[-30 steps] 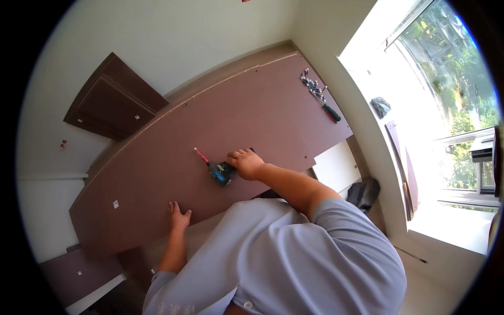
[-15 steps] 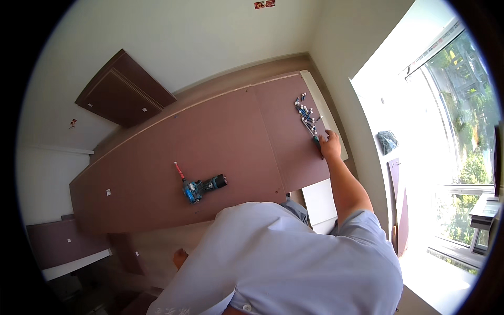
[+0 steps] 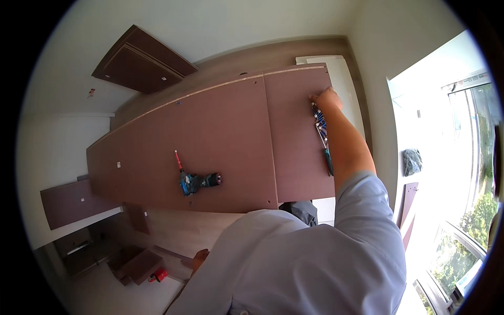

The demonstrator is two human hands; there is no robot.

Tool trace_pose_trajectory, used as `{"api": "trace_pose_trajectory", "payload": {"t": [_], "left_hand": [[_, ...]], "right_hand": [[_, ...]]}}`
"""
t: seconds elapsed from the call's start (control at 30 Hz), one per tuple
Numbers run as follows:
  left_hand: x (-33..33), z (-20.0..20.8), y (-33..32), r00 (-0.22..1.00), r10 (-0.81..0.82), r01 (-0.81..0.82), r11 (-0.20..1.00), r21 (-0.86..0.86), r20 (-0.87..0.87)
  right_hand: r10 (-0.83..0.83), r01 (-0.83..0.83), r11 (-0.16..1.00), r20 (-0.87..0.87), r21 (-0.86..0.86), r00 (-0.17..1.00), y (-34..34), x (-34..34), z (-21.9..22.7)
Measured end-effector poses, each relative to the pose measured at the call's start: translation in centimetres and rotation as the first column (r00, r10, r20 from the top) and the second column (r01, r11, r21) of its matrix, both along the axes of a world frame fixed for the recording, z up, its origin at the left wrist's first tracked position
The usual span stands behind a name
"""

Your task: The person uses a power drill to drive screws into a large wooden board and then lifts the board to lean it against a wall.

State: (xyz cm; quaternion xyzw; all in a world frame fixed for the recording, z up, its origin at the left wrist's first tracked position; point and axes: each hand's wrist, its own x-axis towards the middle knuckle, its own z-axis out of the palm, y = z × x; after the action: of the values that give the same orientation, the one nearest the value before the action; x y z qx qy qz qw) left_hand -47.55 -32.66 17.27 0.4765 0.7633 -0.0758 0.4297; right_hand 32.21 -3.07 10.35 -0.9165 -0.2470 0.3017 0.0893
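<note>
My right hand (image 3: 327,99) reaches over the far end of the right board, its fingers pinched together at the top of a pile of small furniture connector bolts (image 3: 319,119) with white heads and dark blue shanks. Whatever sits between the fingertips is too small to make out. Just nearer than the pile lies a screwdriver (image 3: 328,160) with a dark green handle, partly beside my forearm. My left hand (image 3: 200,258) hangs low beside my body, half covered by my shirt, its fingers hidden. A blue and black cordless drill (image 3: 197,182) with a red bit lies on the large brown board (image 3: 220,131).
The right brown board (image 3: 296,157) butts against the larger one. A pale panel (image 3: 349,79) lies beyond it. Dark brown panels (image 3: 139,63) lean on the far wall. At lower left are more panels (image 3: 73,202) and a red tool (image 3: 158,275). A window (image 3: 467,147) stands at right.
My right hand has moved from beside the screwdriver handle to the far end of the bolt pile, and its fingers have closed. The whole view has shifted with my head.
</note>
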Motion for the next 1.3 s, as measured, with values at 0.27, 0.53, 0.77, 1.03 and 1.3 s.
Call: {"api": "trace_pose_trajectory", "payload": {"t": [0.27, 0.53, 0.77, 1.03, 1.3], "left_hand": [[2.6, -1.0, -3.1, 0.997, 0.066, -0.065, 0.997, -0.045, 0.036], [3.1, -1.0, -3.3, 0.997, 0.057, -0.055, 0.997, -0.046, 0.042], [2.8, -1.2, -2.1, 0.998, 0.026, -0.024, 0.999, -0.035, 0.053], [2.4, -3.4, -2.6, 0.993, 0.007, -0.003, 0.999, -0.032, 0.114], [2.4, -5.2, -0.5, 0.999, -0.003, 0.000, 0.997, 0.073, 0.040]], "right_hand": [[0.288, -0.289, 0.957, 0.039, 0.005, 0.957, 5.0, 1.1, -5.7], [0.442, -0.450, 0.893, 0.158, 0.018, 0.883, 6.6, -1.4, -7.0], [0.179, 0.296, 0.816, -0.704, 0.496, 0.687, 2.2, 1.4, -4.2], [0.101, 0.841, 0.529, -0.993, 0.111, 0.067, -8.6, 1.8, -3.1], [-0.004, 0.058, 0.979, -0.260, 0.198, 0.965, -8.3, 5.0, -5.7]]}}
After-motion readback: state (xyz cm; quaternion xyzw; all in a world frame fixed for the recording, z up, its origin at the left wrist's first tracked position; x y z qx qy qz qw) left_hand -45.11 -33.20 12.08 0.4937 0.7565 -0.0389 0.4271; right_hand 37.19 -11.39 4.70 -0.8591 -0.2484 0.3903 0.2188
